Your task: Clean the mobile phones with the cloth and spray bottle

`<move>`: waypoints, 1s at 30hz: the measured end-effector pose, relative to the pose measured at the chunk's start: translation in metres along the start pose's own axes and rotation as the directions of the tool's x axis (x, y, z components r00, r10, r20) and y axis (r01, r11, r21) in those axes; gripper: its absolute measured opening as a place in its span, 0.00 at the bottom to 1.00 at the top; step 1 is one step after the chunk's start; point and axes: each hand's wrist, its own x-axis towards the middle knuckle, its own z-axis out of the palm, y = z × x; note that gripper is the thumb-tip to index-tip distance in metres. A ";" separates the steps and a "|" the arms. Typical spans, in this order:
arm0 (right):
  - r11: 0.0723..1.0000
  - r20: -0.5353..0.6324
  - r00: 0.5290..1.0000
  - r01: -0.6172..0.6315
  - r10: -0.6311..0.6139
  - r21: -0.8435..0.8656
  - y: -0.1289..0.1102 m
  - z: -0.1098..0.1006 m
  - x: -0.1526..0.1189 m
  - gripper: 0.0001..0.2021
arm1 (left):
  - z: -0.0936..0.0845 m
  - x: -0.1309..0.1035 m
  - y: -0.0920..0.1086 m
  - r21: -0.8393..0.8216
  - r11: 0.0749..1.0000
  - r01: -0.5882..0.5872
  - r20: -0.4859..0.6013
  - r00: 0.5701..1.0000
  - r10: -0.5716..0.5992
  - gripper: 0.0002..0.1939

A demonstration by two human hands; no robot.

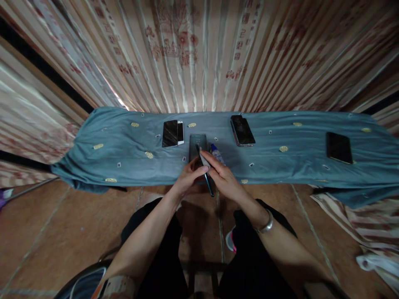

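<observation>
Just above the front edge of the cloth-covered bench, both my hands meet around a phone (209, 185), seen nearly edge-on and tilted, with a dark blue side. My left hand (190, 172) grips it from the left, thumb across its near face. My right hand (222, 176) lies along its other face, fingers together, pressing a small greyish piece, perhaps a cloth, against it. Beyond my hands a see-through phone case (198, 141) lies flat, partly covered by them. Close to my right fingers a small bottle with a blue cap (217, 153) lies on its side.
The bench wears a blue-green cloth (137, 162). On it lie a black phone (170, 133) beside a white phone (181, 133), stacked dark phones (243, 131), and a dark tablet-like device (339, 148) at right. Patterned curtains (187, 54) hang behind.
</observation>
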 end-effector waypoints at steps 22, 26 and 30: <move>0.994 0.014 0.999 0.028 -0.029 0.110 -0.005 0.000 0.003 0.23 | -0.005 0.000 0.009 0.009 1.000 0.014 -0.017 1.000 -0.014 0.31; 0.989 0.033 0.999 0.020 -0.025 0.149 -0.008 0.001 0.001 0.21 | -0.010 0.001 0.014 -0.012 1.000 -0.009 -0.015 1.000 0.009 0.28; 0.983 0.052 0.998 0.025 -0.035 0.181 -0.013 0.002 -0.001 0.21 | -0.014 0.003 0.018 -0.037 0.999 -0.021 -0.049 0.999 0.019 0.27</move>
